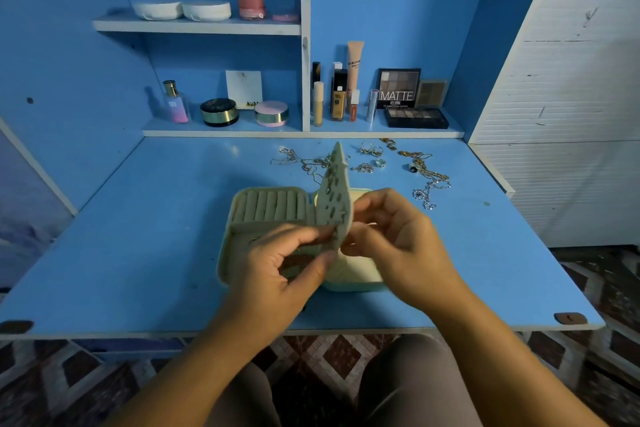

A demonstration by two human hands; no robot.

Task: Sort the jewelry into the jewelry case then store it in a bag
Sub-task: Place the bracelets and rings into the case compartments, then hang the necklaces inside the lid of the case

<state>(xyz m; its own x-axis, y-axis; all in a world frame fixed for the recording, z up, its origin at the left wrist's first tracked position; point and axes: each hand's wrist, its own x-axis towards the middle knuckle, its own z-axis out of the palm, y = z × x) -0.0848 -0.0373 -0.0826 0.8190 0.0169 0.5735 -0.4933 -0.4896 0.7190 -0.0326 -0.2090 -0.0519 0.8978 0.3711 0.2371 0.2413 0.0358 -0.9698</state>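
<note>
From the head view, the jewelry case (239,199) lies open and flat on the blue table (138,236), just in front of me and a little left of centre. Its two halves sit side by side, and the hinge line runs straight away from me toward the shelves (301,132). The left half shows a row of padded ring rolls whose lengths also run away from me. The right half (349,274) is a plain cream hollow, mostly hidden behind my fingers.

Between the halves the earring flap (334,198) stands up on edge, almost vertical. Its long axis runs from my fingers toward the shelves, its far tip points up and away, and its holed face is turned to the left.

My left hand (280,267) pinches the near lower corner of the flap between thumb and forefinger, with the other fingers curled loosely above the left half. My right hand (398,239) is curled on the other side, its fingertips meeting at the flap's near edge; I cannot tell whether they nip the flap, some small piece, or nothing.

Past the case, loose pieces lie on the table: a silver chain (298,161), several rings (372,151), and a gold chain (422,163) trailing to the right. Makeup (398,90) stands on the shelves behind.
</note>
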